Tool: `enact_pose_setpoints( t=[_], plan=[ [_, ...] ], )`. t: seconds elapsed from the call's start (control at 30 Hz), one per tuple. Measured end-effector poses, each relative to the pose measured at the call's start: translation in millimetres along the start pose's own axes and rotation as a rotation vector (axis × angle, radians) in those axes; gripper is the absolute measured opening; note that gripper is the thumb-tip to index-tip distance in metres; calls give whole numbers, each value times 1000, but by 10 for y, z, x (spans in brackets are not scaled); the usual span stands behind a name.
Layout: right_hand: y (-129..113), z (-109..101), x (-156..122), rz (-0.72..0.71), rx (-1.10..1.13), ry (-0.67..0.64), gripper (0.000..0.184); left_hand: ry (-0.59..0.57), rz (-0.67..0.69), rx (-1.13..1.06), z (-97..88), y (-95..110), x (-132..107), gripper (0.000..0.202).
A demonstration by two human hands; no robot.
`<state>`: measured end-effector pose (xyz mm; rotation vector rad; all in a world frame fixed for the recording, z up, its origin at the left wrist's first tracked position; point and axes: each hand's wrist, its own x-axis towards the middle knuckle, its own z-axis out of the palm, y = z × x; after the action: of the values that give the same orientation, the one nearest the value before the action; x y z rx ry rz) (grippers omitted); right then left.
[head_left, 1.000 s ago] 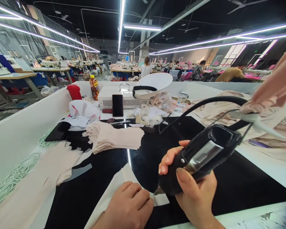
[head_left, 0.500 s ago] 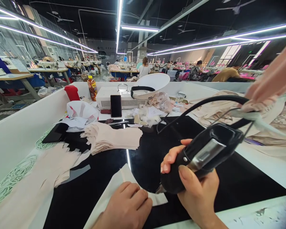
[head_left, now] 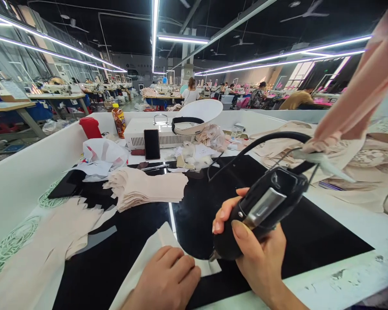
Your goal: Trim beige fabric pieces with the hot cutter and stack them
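- My left hand [head_left: 168, 275]: fingers bent together, resting on white cloth [head_left: 145, 258] on the black board's [head_left: 323, 241] near side; cannot tell whether they pinch it.
- My right hand [head_left: 261, 262]: wrapped around black tool [head_left: 261, 211] above the board's near half.
- Stacked beige pieces [head_left: 155, 185]: toward the board's far left.

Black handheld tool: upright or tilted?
Tilted: in the right hand, the black handheld tool slants, its corded end up and to the right, its metal tip low, by the edge of the white cloth.
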<state>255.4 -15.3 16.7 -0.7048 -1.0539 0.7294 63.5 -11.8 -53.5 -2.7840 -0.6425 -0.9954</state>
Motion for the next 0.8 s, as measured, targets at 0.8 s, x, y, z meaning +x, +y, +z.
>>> enact_pose_setpoints(
  t=[0.8],
  plan=[
    [-106,-8,-79,-4,64,-46,35,-21,0,-14,-30,-3,0,30]
  ],
)
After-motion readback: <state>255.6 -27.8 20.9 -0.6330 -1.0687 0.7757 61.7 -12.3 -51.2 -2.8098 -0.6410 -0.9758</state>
